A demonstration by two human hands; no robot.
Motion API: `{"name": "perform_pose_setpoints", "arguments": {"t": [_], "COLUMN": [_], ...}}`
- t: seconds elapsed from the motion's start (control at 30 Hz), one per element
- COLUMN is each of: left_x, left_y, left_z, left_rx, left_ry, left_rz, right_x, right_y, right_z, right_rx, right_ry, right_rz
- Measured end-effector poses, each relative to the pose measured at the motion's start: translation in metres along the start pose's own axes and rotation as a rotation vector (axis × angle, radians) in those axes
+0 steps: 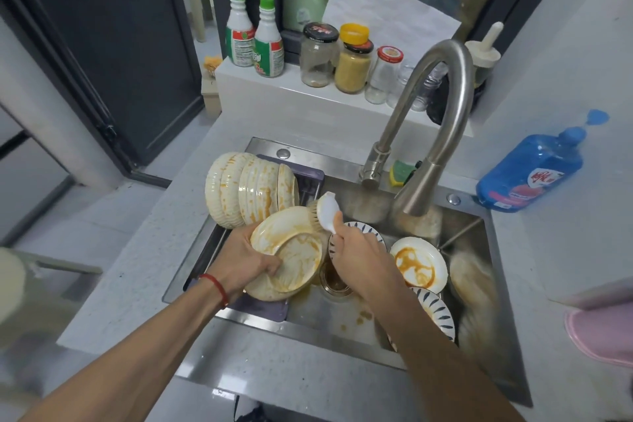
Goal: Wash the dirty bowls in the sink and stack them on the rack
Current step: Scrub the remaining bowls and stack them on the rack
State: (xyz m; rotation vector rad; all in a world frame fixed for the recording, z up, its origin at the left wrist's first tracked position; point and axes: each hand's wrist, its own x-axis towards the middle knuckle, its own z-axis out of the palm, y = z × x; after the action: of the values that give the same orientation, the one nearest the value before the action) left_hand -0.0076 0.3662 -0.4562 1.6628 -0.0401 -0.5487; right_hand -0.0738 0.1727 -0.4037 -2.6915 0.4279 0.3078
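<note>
Left hand [245,259] fingers curl round rim of stained bowl [291,257], frame centre, tilted, opening facing up-right. Right hand [356,250] grips brush [327,211], handle running lower-right to upper-left, bristles on bowl. Rack [308,178] holds five stained bowls on edge [246,188]. Three more in steel sink [342,319]. Grey counter [137,267], faucet [442,106] above.

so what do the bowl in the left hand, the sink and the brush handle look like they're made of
Bowl: likely glazed ceramic, cream, ribbed outside, glossy where the orange smears leave it bare; melamine can't be ruled out.
Sink: brushed stainless steel, grey with a dull streaky sheen.
Brush handle: probably white plastic, smooth and evenly coloured, gripped by the right hand.
</note>
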Motion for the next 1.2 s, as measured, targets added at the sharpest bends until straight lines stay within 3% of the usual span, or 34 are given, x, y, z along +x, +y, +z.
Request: {"name": "perform_pose_setpoints", "arguments": {"t": [0.13,0.23,0.37,0.53,0.63,0.77,0.9,1.07,1.2], "left_x": [-0.001,-0.003,-0.001,0.007,0.033,0.082,0.118,0.134,0.139], "left_y": [-0.001,-0.002,-0.004,0.012,0.033,0.044,0.035,0.017,0.011], "left_z": [-0.002,-0.003,0.001,0.016,0.029,0.042,0.052,0.045,0.046], "left_rx": [-0.003,0.016,-0.014,-0.073,-0.073,0.116,0.31,0.44,0.574], "left_ry": [0.026,0.055,0.082,0.167,0.273,0.365,0.396,0.421,0.45], "left_rz": [-0.025,-0.043,-0.049,-0.035,0.025,0.098,0.031,-0.009,0.073], "right_x": [-0.015,0.005,-0.011,0.013,-0.001,-0.012,-0.023,-0.03,-0.029], "right_y": [-0.024,-0.007,-0.01,0.044,0.063,0.093,0.117,0.151,0.171], "right_z": [0.008,0.001,0.008,-0.003,0.009,0.034,0.039,0.041,0.049], "right_rx": [-0.026,-0.062,-0.037,0.247,0.391,0.465,0.485,0.453,0.477], "right_ry": [0.016,0.035,-0.034,-0.047,0.017,0.009,-0.009,-0.063,-0.079], "right_rz": [-0.133,-0.071,-0.159,0.103,0.13,0.159,0.133,0.218,0.332]}}
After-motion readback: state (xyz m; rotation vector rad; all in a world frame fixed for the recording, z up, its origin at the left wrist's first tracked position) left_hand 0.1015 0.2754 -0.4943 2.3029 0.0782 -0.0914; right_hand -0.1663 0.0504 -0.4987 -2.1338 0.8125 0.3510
